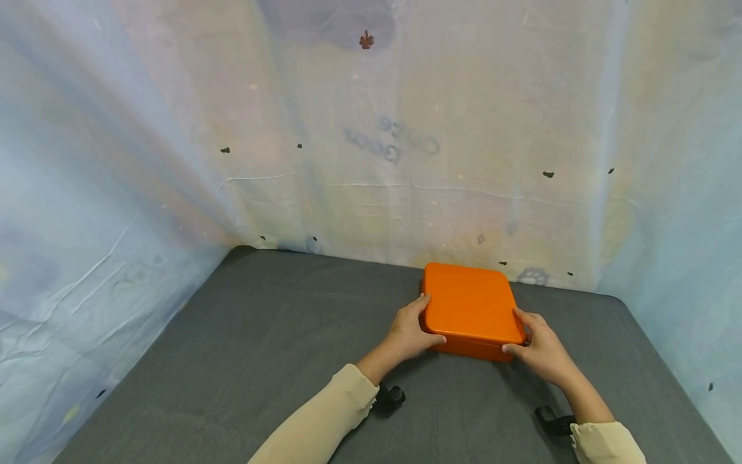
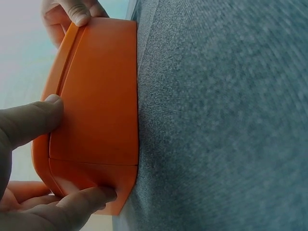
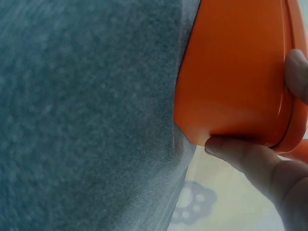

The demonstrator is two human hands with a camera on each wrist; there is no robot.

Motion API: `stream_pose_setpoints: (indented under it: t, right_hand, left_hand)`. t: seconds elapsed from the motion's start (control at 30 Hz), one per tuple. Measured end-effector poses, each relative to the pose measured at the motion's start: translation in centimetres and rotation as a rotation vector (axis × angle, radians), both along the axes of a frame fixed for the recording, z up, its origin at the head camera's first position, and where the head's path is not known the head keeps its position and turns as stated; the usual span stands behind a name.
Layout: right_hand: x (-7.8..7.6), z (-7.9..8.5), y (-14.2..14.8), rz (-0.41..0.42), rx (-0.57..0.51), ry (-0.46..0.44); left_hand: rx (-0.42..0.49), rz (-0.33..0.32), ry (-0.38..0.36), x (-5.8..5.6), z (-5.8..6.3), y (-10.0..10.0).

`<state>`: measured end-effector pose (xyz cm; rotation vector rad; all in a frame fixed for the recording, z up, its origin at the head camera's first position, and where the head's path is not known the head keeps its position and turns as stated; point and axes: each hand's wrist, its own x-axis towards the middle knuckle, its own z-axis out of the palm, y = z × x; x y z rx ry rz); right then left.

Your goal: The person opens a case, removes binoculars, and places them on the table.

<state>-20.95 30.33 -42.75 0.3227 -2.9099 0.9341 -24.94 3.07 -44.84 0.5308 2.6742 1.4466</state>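
An orange lidded box [image 1: 469, 303] with rounded corners lies flat on the grey cloth surface, close to the back wall. My left hand [image 1: 408, 332] grips its left front corner, thumb on the front face and fingers along the left side. At the right front corner my right hand [image 1: 543, 348] holds it the same way, thumb in front and fingers on the right side. In the left wrist view the seam below the lid of the box [image 2: 96, 91] shows, and the left thumb touches it. The right wrist view shows the box [image 3: 236, 72] with its underside against the cloth.
Grey cloth [image 1: 243, 341] covers the surface around the box. A pale patterned curtain [image 1: 464, 129] hangs behind it, and bluish curtain walls [image 1: 75, 245] stand at both sides. Black wrist mounts [image 1: 390, 398] sit below each wrist.
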Motion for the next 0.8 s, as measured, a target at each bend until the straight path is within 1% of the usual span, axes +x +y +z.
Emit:
stream_pose_setpoints:
  t: [0.2, 0.43, 0.57, 0.8]
  right_hand:
    - [0.06, 0.13, -0.08, -0.005, -0.016, -0.019]
    - [0.03, 0.38, -0.07, -0.01, -0.016, -0.035]
    - [-0.02, 0.4, -0.06, -0.012, -0.02, -0.042]
    - [0.01, 0.42, -0.07, -0.026, -0.059, -0.052]
  left_hand:
    - [0.007, -0.003, 0.002, 0.09, 0.02, -0.1]
    - [0.023, -0.001, -0.011, -0.12, -0.03, -0.12]
    - [0.016, 0.005, -0.015, -0.21, -0.07, -0.1]
    - [0.003, 0.004, -0.005, -0.25, 0.07, -0.1]
